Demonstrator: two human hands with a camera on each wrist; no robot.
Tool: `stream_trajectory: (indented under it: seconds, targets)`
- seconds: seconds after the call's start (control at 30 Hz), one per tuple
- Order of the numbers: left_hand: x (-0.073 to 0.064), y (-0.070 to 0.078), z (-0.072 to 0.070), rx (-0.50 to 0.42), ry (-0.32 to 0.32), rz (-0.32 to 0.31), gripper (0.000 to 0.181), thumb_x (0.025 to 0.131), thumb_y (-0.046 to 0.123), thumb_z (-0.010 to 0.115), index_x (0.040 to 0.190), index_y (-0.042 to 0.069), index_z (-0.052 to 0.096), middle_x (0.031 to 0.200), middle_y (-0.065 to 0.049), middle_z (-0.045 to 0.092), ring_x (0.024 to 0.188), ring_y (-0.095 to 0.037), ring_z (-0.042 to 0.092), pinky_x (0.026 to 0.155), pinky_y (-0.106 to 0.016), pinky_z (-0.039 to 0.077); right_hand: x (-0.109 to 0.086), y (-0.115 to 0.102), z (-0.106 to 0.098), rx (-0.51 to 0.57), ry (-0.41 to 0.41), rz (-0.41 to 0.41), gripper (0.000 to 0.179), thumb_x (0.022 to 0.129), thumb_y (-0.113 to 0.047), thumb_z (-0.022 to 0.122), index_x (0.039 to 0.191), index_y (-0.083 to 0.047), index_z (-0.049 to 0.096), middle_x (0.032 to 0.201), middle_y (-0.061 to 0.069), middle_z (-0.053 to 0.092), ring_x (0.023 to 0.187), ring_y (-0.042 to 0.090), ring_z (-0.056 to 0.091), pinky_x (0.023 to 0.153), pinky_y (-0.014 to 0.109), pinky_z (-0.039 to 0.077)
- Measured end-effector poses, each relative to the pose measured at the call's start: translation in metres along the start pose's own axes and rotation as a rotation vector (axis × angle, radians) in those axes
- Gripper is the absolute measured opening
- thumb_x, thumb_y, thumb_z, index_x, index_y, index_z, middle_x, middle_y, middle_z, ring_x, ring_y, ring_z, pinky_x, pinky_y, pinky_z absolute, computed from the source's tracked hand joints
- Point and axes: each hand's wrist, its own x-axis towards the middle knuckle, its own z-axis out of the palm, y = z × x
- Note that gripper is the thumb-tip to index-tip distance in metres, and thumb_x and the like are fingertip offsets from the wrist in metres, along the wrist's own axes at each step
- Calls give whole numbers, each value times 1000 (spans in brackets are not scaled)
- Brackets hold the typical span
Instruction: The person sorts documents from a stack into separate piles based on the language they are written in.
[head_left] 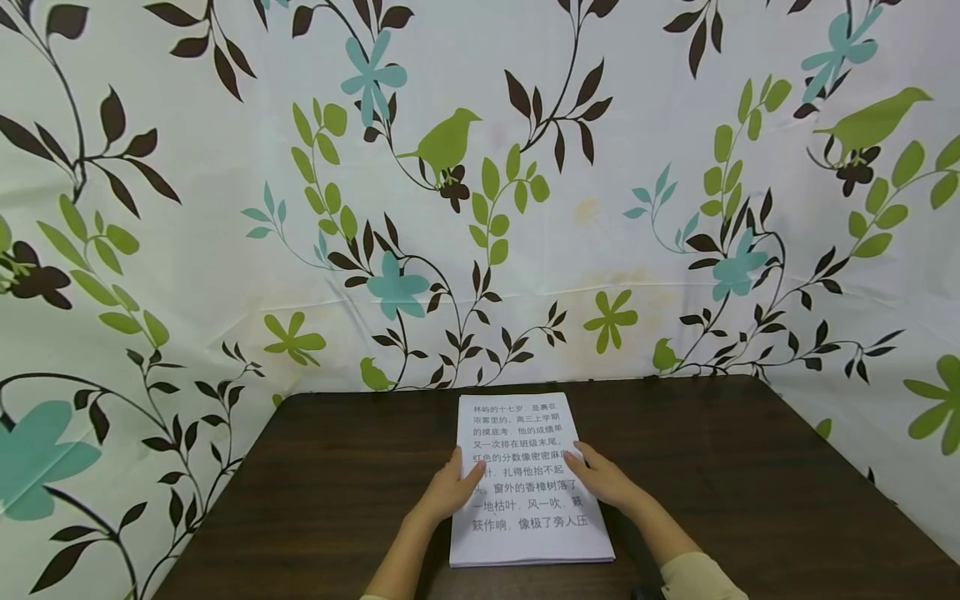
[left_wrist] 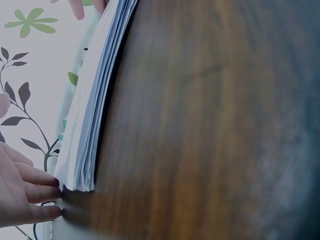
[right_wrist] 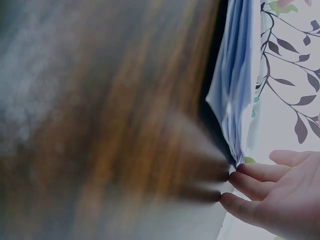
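Note:
A stack of white paper sheets [head_left: 525, 542], its top page printed with Chinese text, lies on the dark wooden table. My left hand [head_left: 448, 490] is at its left side, thumb over the top page and fingers extended along the edge. On the opposite side my right hand [head_left: 609, 482] mirrors it, thumb tip at the right margin. The left wrist view shows the layered sheet edges [left_wrist: 97, 115] and the left fingertips [left_wrist: 52, 182] right at the stack's near corner. Slightly uneven edges [right_wrist: 235, 75] show in the right wrist view, with the right fingertips [right_wrist: 242, 169] touching them.
The dark table [head_left: 337, 492] extends to both sides of the stack. Behind it hangs a white cloth [head_left: 225, 275] patterned with leaves, birds and flowers. A small dark object [head_left: 645, 592] shows at the bottom edge, beside the right sleeve [head_left: 697, 575].

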Motion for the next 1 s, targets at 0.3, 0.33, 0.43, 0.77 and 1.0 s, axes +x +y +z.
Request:
stream_trajectory:
  seconds: [0.3, 0.33, 0.43, 0.77, 1.0]
  targets:
    - [-1, 6, 1, -21, 6, -17, 76, 86, 41, 44, 127, -17, 19, 124, -39, 25, 115, -50, 22, 91, -56, 22, -1, -6, 1, 11, 5, 0, 68, 89, -41, 39, 130, 11, 23, 130, 32, 25, 118, 45, 21, 94, 54, 20]
    - [-1, 6, 1, -26, 3, -20, 76, 86, 42, 44, 128, -17, 19, 124, -39, 25, 115, -50, 22, 91, -56, 22, -1, -6, 1, 12, 7, 1, 68, 89, -41, 39, 130, 11, 23, 130, 32, 25, 118, 45, 22, 94, 54, 20]
    - [-2, 7, 1, -34, 0, -29, 76, 86, 43, 44, 128, -17, 20, 125, -38, 26, 114, -49, 25, 90, -56, 25, -2, -7, 1, 19, 12, 3, 70, 88, -43, 38, 130, 11, 23, 130, 32, 24, 118, 45, 22, 94, 54, 20]
    - [-4, 11, 1, -123, 59, 34, 63, 88, 32, 47, 126, -14, 27, 114, -31, 44, 102, -41, 45, 82, -50, 38, -2, -10, 2, 56, 123, -35, 58, 90, -33, 42, 126, 11, 31, 125, 29, 36, 113, 42, 33, 90, 52, 29]
    - [1, 8, -3, -288, 170, -48, 49, 84, 7, 50, 123, -15, 30, 110, -33, 47, 95, -41, 50, 75, -47, 44, 1, -8, 0, 180, 206, -59, 41, 85, -9, 51, 120, 9, 41, 114, 27, 47, 95, 32, 52, 74, 39, 45]
